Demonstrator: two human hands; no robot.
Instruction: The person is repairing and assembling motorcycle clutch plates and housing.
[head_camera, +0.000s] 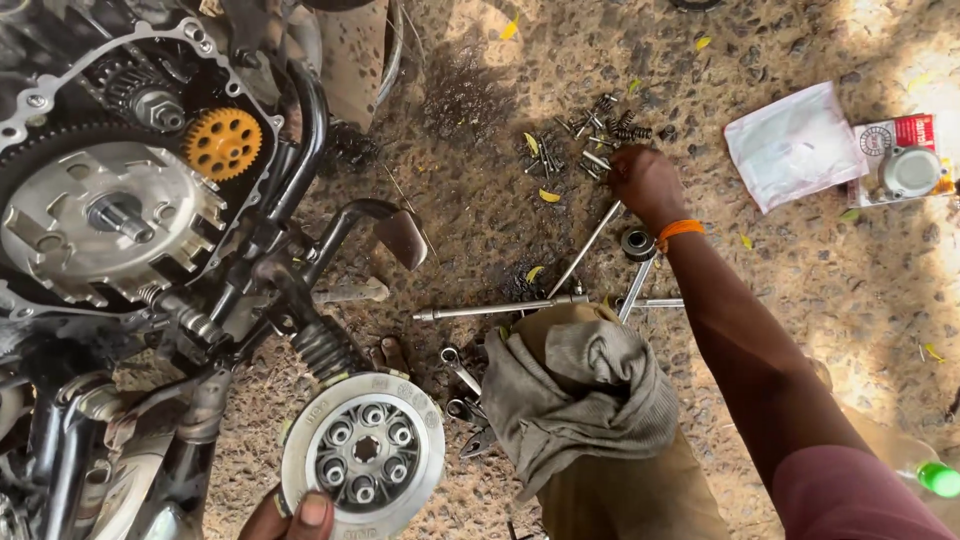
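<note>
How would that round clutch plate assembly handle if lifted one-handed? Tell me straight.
The clutch plate assembly looks like solid metal, so probably heavy for its size and stiff. The left hand grips only its lower rim, so it may tip. Its surfaces look shiny, perhaps oily, so possibly slippery. Set on edge, the round shape could roll.

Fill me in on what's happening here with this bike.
A person crouches on gravel beside a motorcycle engine with its side cover off, gears exposed. The left hand holds a round clutch plate assembly by its lower edge. The right hand reaches out to a small pile of bolts and springs on the ground. Long metal tools lie nearby, and a grey rag rests over the person's knee.
</note>
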